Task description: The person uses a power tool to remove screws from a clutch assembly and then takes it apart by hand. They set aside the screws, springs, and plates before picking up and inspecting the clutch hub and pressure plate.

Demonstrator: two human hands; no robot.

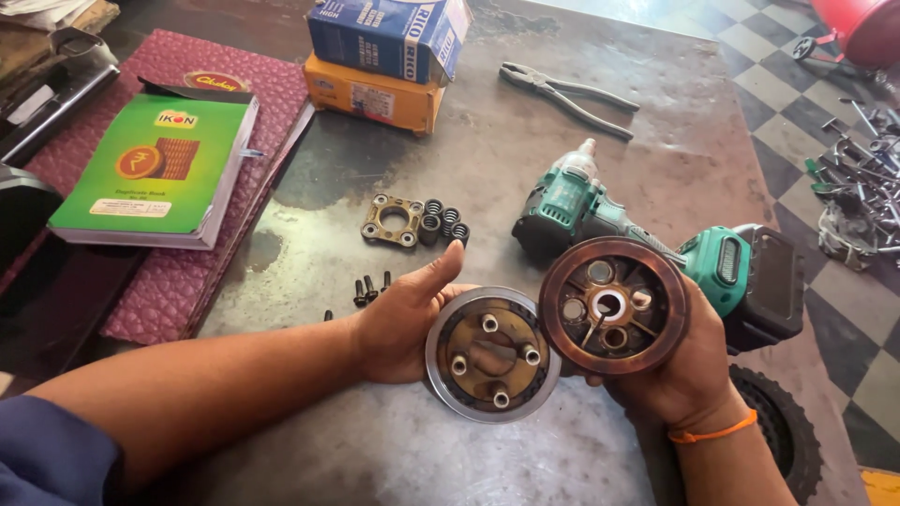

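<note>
— So, what do we have in our hands?

— Our left hand (403, 323) cups a round metal hub (492, 353) from its left edge, thumb raised, fingers hidden beneath it, so we cannot tell how they lie. Its flat face with four studs points up toward us, its axis running nearly straight up from the surface (487, 178).

— And the other one?

— Our right hand (680, 370) grips a rusty brown slotted disc (614, 305) from behind, fingers wrapped round its right rim. It is tilted, its face turned toward us and a little left, and its lower left edge overlaps the hub's rim.

— What lies around us?

— A stained grey metal surface. Just behind the disc lies a green cordless impact wrench (647, 248) on its side. Farther left sit a small square plate (393, 220), four springs (443, 220) and some dark bolts (369, 289). Pliers (567, 96), two stacked boxes (384, 56) and a green booklet (155, 169) lie farther back. Right of us is a checkered floor (797, 103).
</note>
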